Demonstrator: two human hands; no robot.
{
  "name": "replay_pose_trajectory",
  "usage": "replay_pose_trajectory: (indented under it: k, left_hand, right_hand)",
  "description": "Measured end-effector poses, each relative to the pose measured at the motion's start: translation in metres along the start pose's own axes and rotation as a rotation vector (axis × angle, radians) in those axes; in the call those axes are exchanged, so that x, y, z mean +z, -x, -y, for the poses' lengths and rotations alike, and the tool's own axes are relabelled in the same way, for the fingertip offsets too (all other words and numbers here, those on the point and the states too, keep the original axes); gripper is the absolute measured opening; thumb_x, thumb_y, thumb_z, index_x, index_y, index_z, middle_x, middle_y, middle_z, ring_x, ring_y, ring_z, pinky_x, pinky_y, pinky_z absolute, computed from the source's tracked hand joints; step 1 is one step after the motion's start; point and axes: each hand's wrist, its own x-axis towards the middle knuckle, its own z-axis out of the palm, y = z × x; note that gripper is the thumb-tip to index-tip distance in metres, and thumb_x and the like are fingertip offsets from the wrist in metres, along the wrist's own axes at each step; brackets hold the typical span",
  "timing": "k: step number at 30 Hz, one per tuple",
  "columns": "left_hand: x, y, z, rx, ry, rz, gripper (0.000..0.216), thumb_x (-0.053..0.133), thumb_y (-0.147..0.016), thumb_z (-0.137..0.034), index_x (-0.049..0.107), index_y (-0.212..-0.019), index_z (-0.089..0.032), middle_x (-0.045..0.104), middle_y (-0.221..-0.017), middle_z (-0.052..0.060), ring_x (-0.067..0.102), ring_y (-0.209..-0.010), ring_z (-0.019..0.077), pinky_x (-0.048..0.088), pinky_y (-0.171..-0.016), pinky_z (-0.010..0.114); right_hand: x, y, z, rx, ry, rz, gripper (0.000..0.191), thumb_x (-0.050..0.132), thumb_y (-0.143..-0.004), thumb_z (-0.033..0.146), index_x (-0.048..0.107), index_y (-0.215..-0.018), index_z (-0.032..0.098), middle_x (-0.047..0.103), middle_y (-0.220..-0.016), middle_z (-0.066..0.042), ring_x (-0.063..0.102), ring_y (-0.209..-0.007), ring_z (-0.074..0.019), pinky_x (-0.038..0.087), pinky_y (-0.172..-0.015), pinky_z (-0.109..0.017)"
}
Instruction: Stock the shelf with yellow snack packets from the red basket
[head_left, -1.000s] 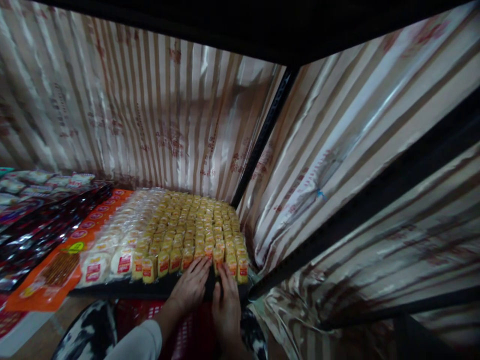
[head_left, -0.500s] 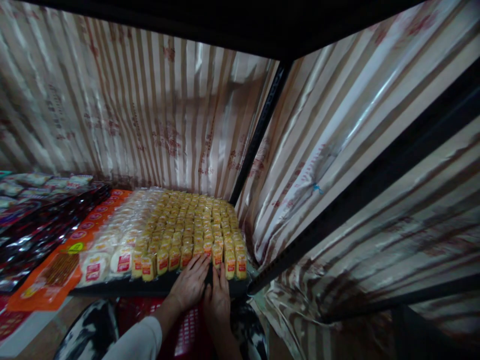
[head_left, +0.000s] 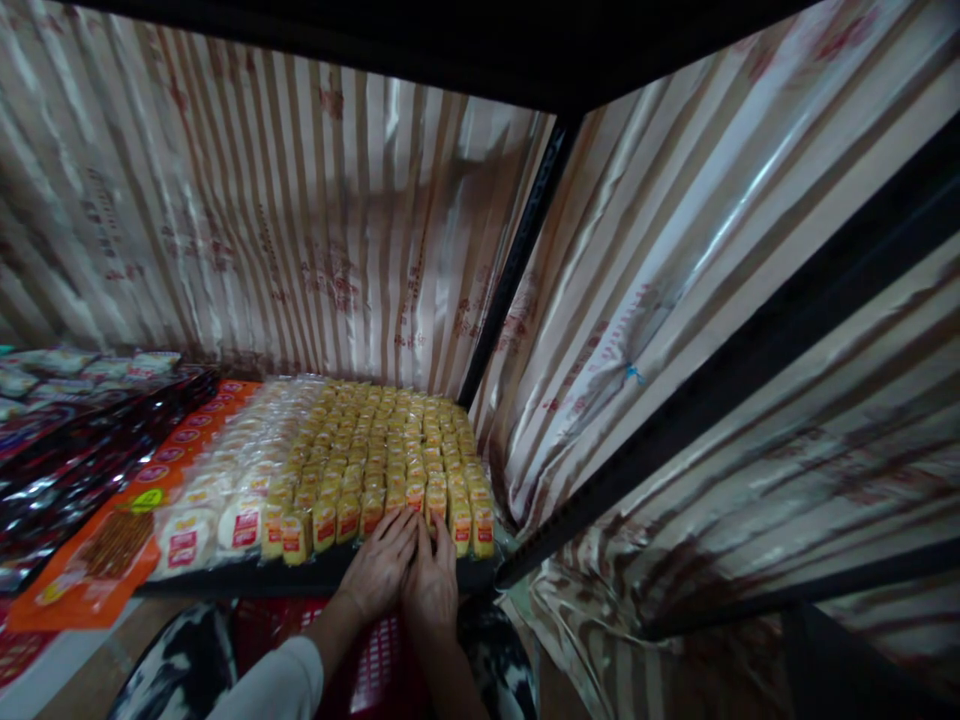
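Rows of small yellow packaged snacks [head_left: 351, 472] with red labels stand tightly packed on a dark shelf [head_left: 217, 578]. My left hand [head_left: 381, 562] lies with fingers stretched out, its fingertips against the front packs near the middle. Right beside it, my right hand [head_left: 433, 580] also has its fingers extended, touching the front of the neighbouring packs on the right. The two hands touch or nearly touch each other. The lower parts of the packs under my fingers are hidden.
White round snacks in clear wrap [head_left: 241, 525] line up left of the yellow ones. Further left are orange packets [head_left: 82, 590] and dark shiny packets [head_left: 82, 475]. A red basket [head_left: 375, 660] sits below, between my knees. Black metal posts [head_left: 517, 270] and striped sheeting [head_left: 337, 220] enclose the corner.
My right hand has shifted slightly up and left, closer to my left hand. My left hand stays at nearly the same spot on the front packs.
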Motion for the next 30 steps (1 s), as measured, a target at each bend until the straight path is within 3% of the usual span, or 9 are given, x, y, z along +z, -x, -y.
replay_pose_trajectory:
  k: [3,9,15,20,23,30]
  left_hand:
    - [-0.001,-0.001,0.0,0.004,-0.004,0.0,0.044,0.039,-0.089,-0.027,0.045,-0.129,-0.011,0.046,-0.136,0.011,0.037,-0.128,0.021,0.023,-0.108,0.038]
    - [0.001,-0.001,0.0,0.008,-0.038,0.012,0.043,0.037,-0.09,-0.028,0.045,-0.129,-0.012,0.045,-0.136,0.01,0.037,-0.128,0.0203,0.025,-0.107,0.037]
    - [0.006,0.001,0.002,0.026,-0.073,-0.033,0.044,0.038,-0.09,-0.03,0.044,-0.13,-0.012,0.046,-0.136,0.009,0.036,-0.129,0.0208,0.024,-0.108,0.037]
    - [0.008,0.001,0.002,0.022,-0.063,-0.031,0.048,0.039,-0.089,-0.028,0.039,-0.134,-0.013,0.044,-0.137,0.008,0.032,-0.131,0.02,0.024,-0.108,0.037]
    - [0.007,0.0,0.002,0.008,-0.042,-0.032,0.049,0.038,-0.089,-0.027,0.035,-0.136,-0.015,0.043,-0.139,0.008,0.031,-0.131,0.0191,0.024,-0.108,0.037]
    - [0.004,0.001,0.001,0.022,-0.043,-0.055,0.042,0.038,-0.089,-0.027,0.047,-0.127,-0.009,0.046,-0.136,0.011,0.032,-0.13,0.0211,0.023,-0.109,0.038]
  right_hand:
    - [0.007,0.0,-0.004,0.034,0.0,-0.058,0.045,0.037,-0.08,0.013,0.052,-0.123,0.008,0.047,-0.127,-0.022,0.043,-0.12,-0.0283,0.043,-0.092,-0.044]
    - [0.028,0.005,-0.003,0.017,0.014,-0.156,0.046,0.033,-0.085,0.013,0.042,-0.13,0.005,0.035,-0.137,-0.026,0.021,-0.134,-0.0304,0.038,-0.096,-0.051]
    - [0.037,0.006,-0.005,0.013,-0.005,-0.172,0.052,0.033,-0.086,0.013,0.031,-0.137,0.007,0.023,-0.144,-0.024,0.016,-0.136,-0.0307,0.036,-0.098,-0.051]
    - [0.046,0.003,-0.01,-0.031,-0.029,-0.194,0.057,0.03,-0.087,0.014,0.018,-0.142,0.011,0.029,-0.142,-0.022,0.022,-0.134,-0.0287,0.036,-0.097,-0.051]
    - [0.047,0.0,-0.011,-0.026,-0.061,-0.151,0.056,0.028,-0.087,0.014,0.018,-0.142,0.009,0.03,-0.142,-0.022,0.024,-0.134,-0.028,0.036,-0.098,-0.051]
    - [0.035,-0.002,-0.013,0.053,-0.183,-0.131,0.053,0.029,-0.085,0.014,0.032,-0.137,0.007,0.036,-0.139,-0.02,0.031,-0.131,-0.0254,0.035,-0.101,-0.048]
